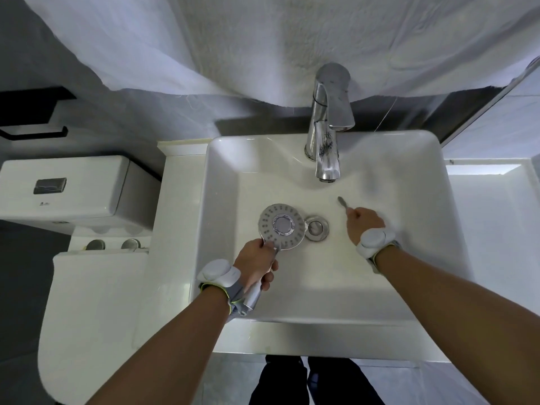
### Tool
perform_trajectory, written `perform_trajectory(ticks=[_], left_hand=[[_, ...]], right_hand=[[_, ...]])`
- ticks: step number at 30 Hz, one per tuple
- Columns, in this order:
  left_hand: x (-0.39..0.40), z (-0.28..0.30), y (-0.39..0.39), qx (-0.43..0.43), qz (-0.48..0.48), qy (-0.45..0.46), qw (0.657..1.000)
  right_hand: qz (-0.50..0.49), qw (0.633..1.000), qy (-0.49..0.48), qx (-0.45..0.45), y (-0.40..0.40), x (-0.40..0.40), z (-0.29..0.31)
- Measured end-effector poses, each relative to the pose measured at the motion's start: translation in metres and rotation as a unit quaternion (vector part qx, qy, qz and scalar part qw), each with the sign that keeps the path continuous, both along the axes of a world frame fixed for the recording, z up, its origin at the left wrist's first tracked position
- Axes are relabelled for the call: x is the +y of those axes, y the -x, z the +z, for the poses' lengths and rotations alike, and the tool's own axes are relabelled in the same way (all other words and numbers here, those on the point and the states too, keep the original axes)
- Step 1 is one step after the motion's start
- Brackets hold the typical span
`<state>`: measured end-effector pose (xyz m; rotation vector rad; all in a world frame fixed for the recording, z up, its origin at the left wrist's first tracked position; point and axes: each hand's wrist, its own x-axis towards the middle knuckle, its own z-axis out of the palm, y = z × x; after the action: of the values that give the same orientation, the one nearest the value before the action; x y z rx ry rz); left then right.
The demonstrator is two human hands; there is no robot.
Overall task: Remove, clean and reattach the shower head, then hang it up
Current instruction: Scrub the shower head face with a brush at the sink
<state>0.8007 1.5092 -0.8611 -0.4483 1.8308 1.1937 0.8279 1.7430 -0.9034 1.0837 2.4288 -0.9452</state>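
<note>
The left hand (257,264) is wrapped around the handle of the shower head (282,225), fingers curled over the chrome stem so most of the handle is hidden; only its lower end pokes out toward 6 o'clock beside the wrist band (217,273). The round spray face points up inside the sink (222,176), with its rim overlapping the drain (317,228) at its 3 o'clock. The right hand (363,225), further toward 3 o'clock, pinches a thin brush (342,202) whose tip angles toward 11 o'clock; the grip end is buried in the fist and the bristles are too small and blurred to make out. At 12 o'clock the chrome tap (327,141) overhangs the basin. A toilet (87,287) sits at 9 o'clock, its front cut off by the frame edge.
</note>
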Motion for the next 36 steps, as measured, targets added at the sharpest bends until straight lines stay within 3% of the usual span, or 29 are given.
perform_trajectory(ticks=[3, 6, 9, 16, 20, 24, 28, 31, 36], left_hand=[[0.002, 0.002, 0.001, -0.053, 0.063, -0.034, 0.996], [0.002, 0.004, 0.002, -0.075, 0.090, -0.049, 0.992], [0.004, 0.005, 0.001, -0.084, 0.098, -0.051, 0.990], [0.004, 0.005, -0.002, -0.088, 0.078, -0.048, 0.992], [0.009, 0.007, -0.010, -0.098, 0.061, -0.051, 0.992], [0.008, 0.010, -0.005, -0.084, 0.061, -0.050, 0.993], [0.006, 0.012, -0.002, -0.067, 0.050, -0.042, 0.996], [0.002, 0.014, 0.001, -0.052, 0.009, -0.034, 0.998], [-0.004, 0.010, -0.007, 0.027, -0.083, -0.016, 0.996]], right_hand=[[0.017, 0.996, 0.082, -0.005, -0.011, -0.024, -0.005], [0.048, 0.987, 0.137, 0.069, -0.022, -0.060, 0.008], [0.132, 0.973, 0.143, 0.128, -0.026, -0.086, 0.025], [0.329, 0.942, 0.043, 0.051, -0.010, -0.075, 0.036], [0.274, 0.959, 0.023, 0.073, -0.005, -0.057, 0.043], [0.324, 0.943, 0.005, 0.074, -0.017, -0.071, 0.045], [0.140, 0.983, 0.046, 0.111, -0.010, -0.057, 0.038], [0.198, 0.973, 0.059, 0.099, -0.017, -0.072, 0.042], [0.076, 0.987, 0.080, 0.113, -0.004, -0.058, 0.043]])
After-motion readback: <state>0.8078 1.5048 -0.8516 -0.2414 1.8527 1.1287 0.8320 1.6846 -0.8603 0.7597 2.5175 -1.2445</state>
